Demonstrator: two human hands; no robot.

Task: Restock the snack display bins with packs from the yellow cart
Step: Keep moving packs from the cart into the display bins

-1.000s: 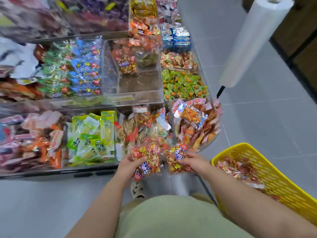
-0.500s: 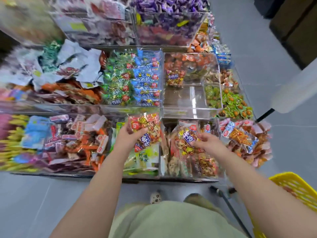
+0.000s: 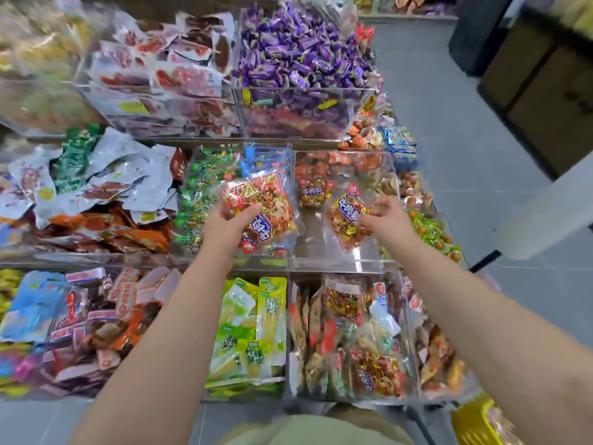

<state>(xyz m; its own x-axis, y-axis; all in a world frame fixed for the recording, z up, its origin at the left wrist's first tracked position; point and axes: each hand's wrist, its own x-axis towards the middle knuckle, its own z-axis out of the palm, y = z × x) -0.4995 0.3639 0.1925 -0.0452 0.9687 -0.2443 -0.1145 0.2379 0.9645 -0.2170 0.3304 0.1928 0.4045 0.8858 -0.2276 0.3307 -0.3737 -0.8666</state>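
Observation:
My left hand (image 3: 229, 221) grips a clear snack pack (image 3: 261, 208) with red and gold wrapped pieces and a blue label, held above the middle shelf's bins. My right hand (image 3: 383, 216) pinches a second, smaller pack (image 3: 348, 220) of the same kind over a clear acrylic bin (image 3: 337, 255) that is mostly bare, with a matching pack (image 3: 313, 194) standing at its back. A corner of the yellow cart (image 3: 475, 422) shows at the bottom right edge.
Tiered clear bins hold many snacks: purple candies (image 3: 301, 49) at top, green packs (image 3: 253, 329) and mixed packs (image 3: 356, 332) on the lowest shelf, silver packets (image 3: 96, 181) at left. A white plastic-bag roll (image 3: 545, 210) juts in at right over grey floor tiles.
Both hands have lifted their packs from the lowest shelf up to the middle shelf. The right hand's pack now hangs over the sparse bin. The view has shifted, and the cart is nearly out of frame.

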